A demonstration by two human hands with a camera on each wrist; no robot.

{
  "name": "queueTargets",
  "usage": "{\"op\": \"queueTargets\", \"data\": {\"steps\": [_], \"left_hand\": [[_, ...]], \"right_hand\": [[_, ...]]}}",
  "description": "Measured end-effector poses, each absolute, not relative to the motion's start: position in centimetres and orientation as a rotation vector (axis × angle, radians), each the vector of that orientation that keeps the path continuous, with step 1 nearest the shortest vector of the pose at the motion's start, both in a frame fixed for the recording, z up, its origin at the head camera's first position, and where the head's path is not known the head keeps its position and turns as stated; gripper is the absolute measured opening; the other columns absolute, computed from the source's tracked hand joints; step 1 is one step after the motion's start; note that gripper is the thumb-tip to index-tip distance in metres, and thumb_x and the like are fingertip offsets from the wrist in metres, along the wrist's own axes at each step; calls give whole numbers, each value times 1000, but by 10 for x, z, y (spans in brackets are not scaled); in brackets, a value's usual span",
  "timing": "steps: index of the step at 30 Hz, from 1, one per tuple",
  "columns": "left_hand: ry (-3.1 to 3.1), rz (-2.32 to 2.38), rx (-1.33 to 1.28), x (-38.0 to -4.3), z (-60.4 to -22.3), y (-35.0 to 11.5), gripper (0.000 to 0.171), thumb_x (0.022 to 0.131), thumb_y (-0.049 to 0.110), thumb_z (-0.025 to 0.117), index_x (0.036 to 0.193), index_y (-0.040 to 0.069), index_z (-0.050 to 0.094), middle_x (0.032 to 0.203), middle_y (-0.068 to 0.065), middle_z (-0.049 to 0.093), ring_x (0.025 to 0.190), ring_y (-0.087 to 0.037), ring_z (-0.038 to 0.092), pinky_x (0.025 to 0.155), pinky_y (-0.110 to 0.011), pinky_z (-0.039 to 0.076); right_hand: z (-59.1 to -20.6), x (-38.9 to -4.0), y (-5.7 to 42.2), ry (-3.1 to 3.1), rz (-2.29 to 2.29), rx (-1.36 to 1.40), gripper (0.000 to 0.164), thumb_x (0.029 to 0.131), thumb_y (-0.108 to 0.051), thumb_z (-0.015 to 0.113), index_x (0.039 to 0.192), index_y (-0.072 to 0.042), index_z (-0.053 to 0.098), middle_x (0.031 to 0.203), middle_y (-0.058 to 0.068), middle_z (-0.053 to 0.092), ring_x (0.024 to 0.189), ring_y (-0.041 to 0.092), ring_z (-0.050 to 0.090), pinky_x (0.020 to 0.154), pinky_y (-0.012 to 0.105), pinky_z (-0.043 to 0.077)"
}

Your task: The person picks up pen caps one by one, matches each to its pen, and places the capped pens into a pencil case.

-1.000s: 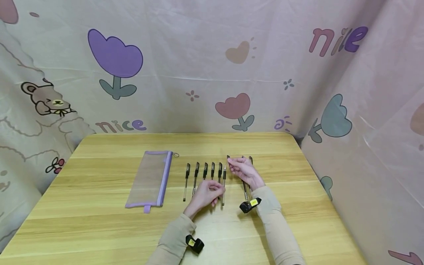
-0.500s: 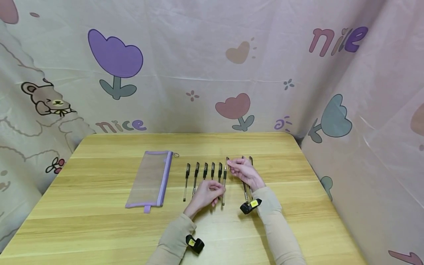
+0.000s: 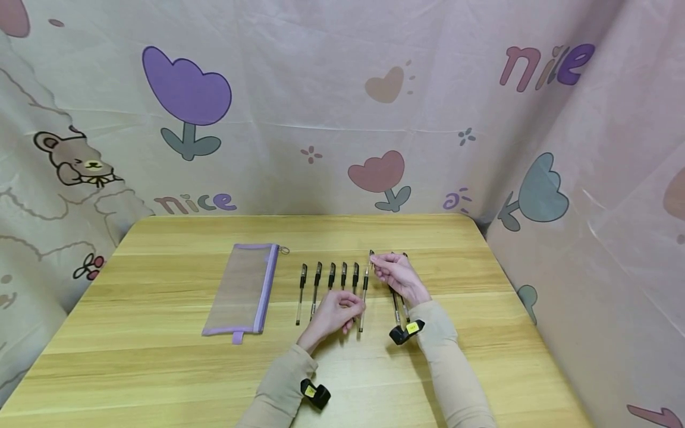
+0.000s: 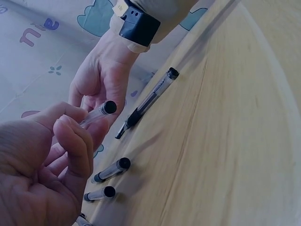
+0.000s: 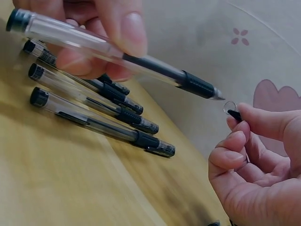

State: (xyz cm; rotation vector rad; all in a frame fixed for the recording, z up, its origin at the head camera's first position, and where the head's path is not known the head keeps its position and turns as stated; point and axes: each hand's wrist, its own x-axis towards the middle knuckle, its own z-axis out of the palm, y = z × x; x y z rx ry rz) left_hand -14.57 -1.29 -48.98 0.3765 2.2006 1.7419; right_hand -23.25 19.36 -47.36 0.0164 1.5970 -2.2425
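Note:
My left hand pinches a clear gel pen by its barrel, above the table. Uncapped, the pen points away from me, and its metal tip shows in the right wrist view. A small black pen cap is between the thumb and forefinger of my right hand. The cap's round mouth faces the pen tip, with a slight gap between them. Several capped gel pens lie in a row left of the held pen, partly behind my left hand.
Two more pens lie under and beside my right wrist. A mesh zip pouch with purple edging lies flat to the left on the wooden table. Printed curtains hang behind and at both sides.
My right hand with the cap dips slightly toward the pen, then shifts a little up and right. The pen's tip leans slightly further right; my left hand stays in place.

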Motion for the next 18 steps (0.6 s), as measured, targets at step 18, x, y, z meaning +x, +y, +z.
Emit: {"op": "queueTargets", "data": {"steps": [18], "left_hand": [[2236,1755,329,-147,-488,-11,22,96,14,65,106,-4,70,79,-11,72,47,-6,53,43,-16,47]], "right_hand": [[-473,-225,188,1692,-2095,-74,24,98,-3,59,82,-12,74,71,-2,65,58,5,53,51,15,42]]}}
